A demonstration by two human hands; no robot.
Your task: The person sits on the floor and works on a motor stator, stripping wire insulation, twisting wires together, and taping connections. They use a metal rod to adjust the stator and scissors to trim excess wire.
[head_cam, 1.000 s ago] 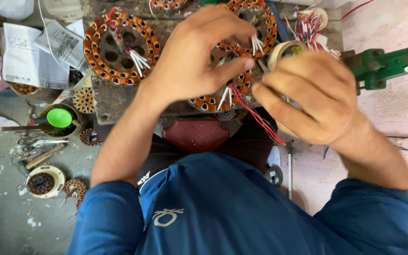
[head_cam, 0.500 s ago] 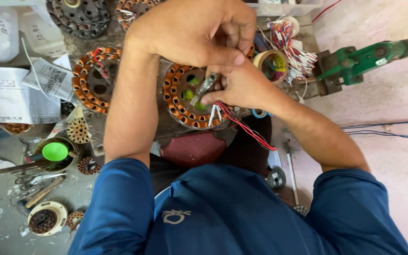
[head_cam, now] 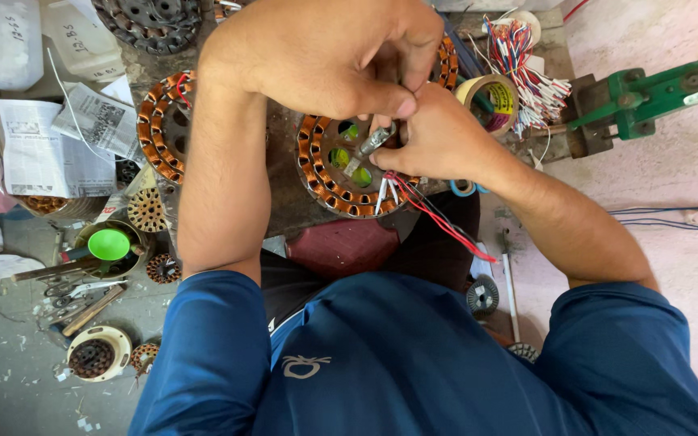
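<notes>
Both hands meet over a copper-wound stator point(head_cam: 341, 173) lying mid-bench. The left hand point(head_cam: 325, 52) is curled, thumb pressed down toward a small metal tool point(head_cam: 369, 145). The right hand point(head_cam: 438, 133) is closed around that tool, with red wires point(head_cam: 438, 218) trailing beneath. Another stator point(head_cam: 159, 129) sits close left, a tape roll point(head_cam: 490, 97) close right.

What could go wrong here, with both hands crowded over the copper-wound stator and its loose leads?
The small metal tool pinched between the left hand and right hand points at the stator; a slip might nick the copper windings. The red wires trail off the bench edge and could snag on the right forearm.
</notes>
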